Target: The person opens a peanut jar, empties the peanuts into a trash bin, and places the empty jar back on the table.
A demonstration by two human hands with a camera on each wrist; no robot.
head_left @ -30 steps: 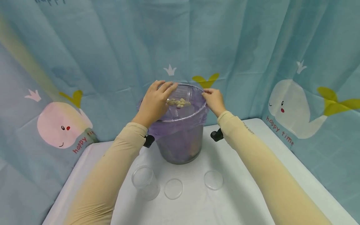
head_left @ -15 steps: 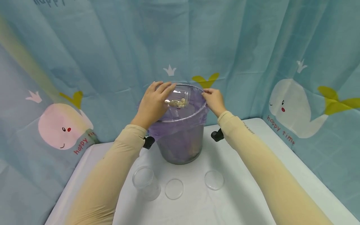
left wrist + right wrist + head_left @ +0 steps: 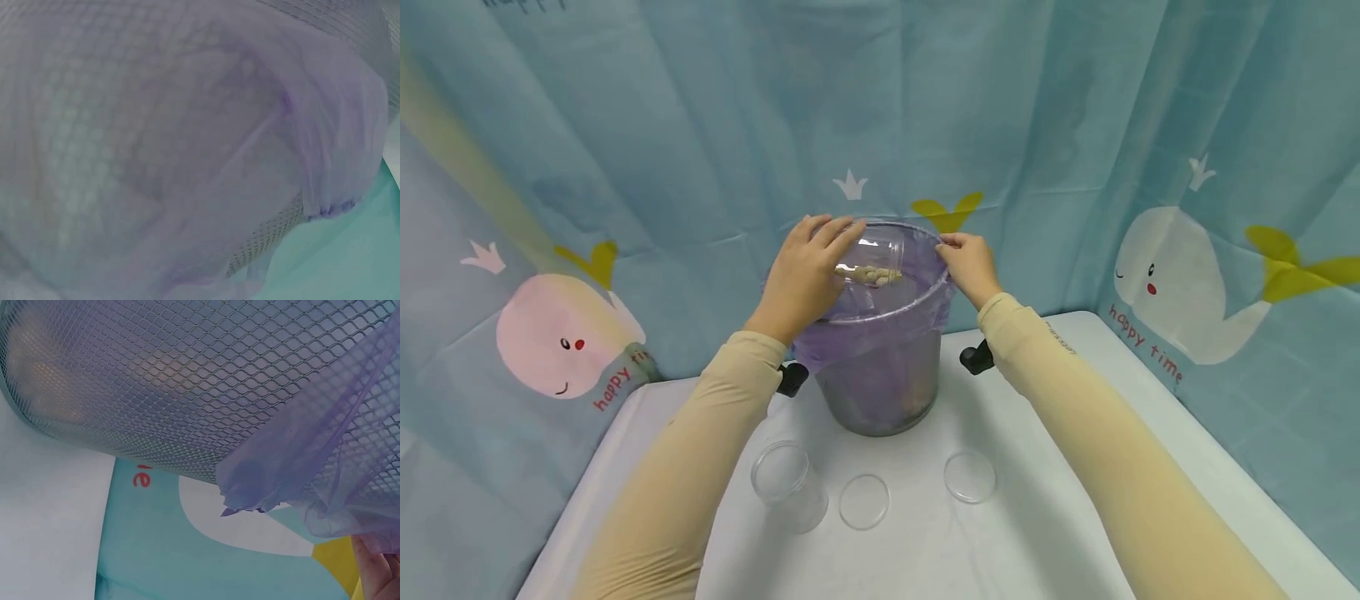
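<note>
A clear plastic jar (image 3: 882, 244) lies tipped on its side over the mouth of the mesh wastebasket (image 3: 880, 400), its mouth to the right. My left hand (image 3: 805, 271) grips it from above. Pale pieces that look like peanuts (image 3: 874, 276) lie along its lower side. A thin purple bin bag (image 3: 880, 337) lines the basket and folds down over its rim. At the right of the rim, my right hand (image 3: 970, 265) pinches the rim and bag; its fingertips (image 3: 369, 565) show at the right wrist view's lower corner. The left wrist view shows only bag and mesh.
On the white table (image 3: 925, 550), in front of the basket, stands another clear jar (image 3: 790, 492), uncovered. Two round clear lids (image 3: 863, 502) lie to its right. A blue curtain (image 3: 1037, 125) with whale prints hangs close behind and at both sides.
The peanut-like pieces have shifted about inside the tipped jar, and its tilt has changed slightly. The right hand has stayed at the rim.
</note>
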